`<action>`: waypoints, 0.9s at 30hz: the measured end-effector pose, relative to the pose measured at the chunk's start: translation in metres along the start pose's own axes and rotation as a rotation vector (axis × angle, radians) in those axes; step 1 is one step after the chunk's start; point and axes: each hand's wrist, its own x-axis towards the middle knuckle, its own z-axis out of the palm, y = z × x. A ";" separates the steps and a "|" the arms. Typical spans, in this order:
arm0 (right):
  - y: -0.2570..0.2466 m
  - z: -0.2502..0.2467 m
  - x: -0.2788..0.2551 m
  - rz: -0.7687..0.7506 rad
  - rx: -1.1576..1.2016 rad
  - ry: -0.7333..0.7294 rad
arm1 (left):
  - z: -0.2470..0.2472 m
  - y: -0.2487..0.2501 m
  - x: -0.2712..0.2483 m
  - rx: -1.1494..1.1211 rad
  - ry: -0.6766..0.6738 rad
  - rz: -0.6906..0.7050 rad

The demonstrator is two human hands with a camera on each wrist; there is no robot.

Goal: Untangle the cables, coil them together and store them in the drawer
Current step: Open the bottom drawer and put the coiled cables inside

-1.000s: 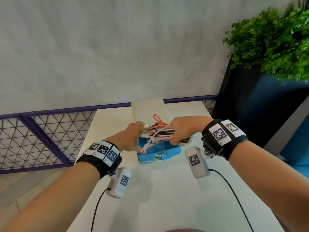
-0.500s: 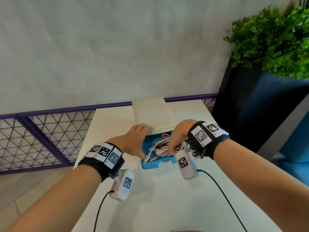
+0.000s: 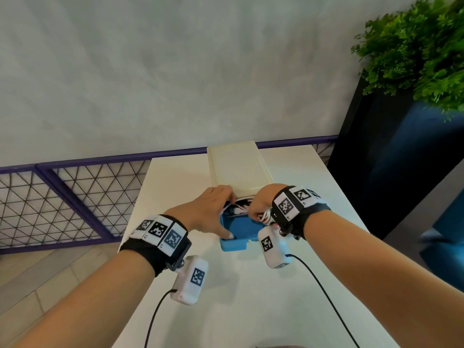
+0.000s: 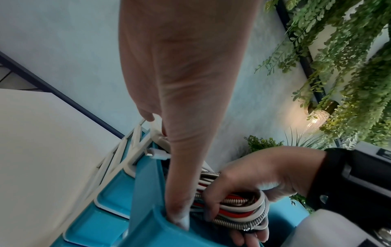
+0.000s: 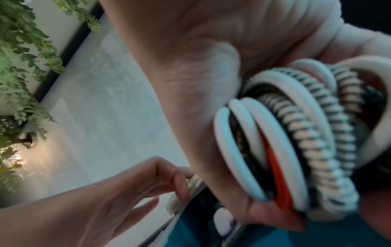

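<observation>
- Cables (image 4: pixel 237 208), coiled together, sit low in the blue drawer (image 3: pixel 238 241), fingers of the right hand (image 3: pixel 259 205) curled around them.
- Left hand (image 3: pixel 208 214) lies spread, thumb inside the drawer's front wall.
- Risk: released loops may spring apart, or a loose connector (image 4: pixel 157 152), seemingly at the rim, may jam the closing.

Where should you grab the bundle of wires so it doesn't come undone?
Probably across the whole coil of cables, from above, fingers curled through the loops as the right hand grips it now. The red, white and braided strands lie side by side, so one grip round all of them keeps them together over the blue drawer.
</observation>
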 end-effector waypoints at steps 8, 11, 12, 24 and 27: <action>0.010 -0.004 -0.022 -0.012 0.082 -0.061 | 0.003 0.003 0.014 0.068 0.217 0.002; 0.014 -0.007 -0.023 0.005 0.122 -0.115 | 0.006 0.006 0.020 0.084 0.268 -0.017; 0.014 -0.007 -0.022 0.009 0.136 -0.130 | 0.007 0.006 0.021 0.086 0.274 -0.021; 0.010 0.020 0.000 0.082 0.316 0.197 | 0.002 0.003 0.007 0.026 0.157 -0.015; 0.007 0.032 0.009 0.067 0.443 0.319 | 0.006 0.004 0.008 0.094 0.090 -0.036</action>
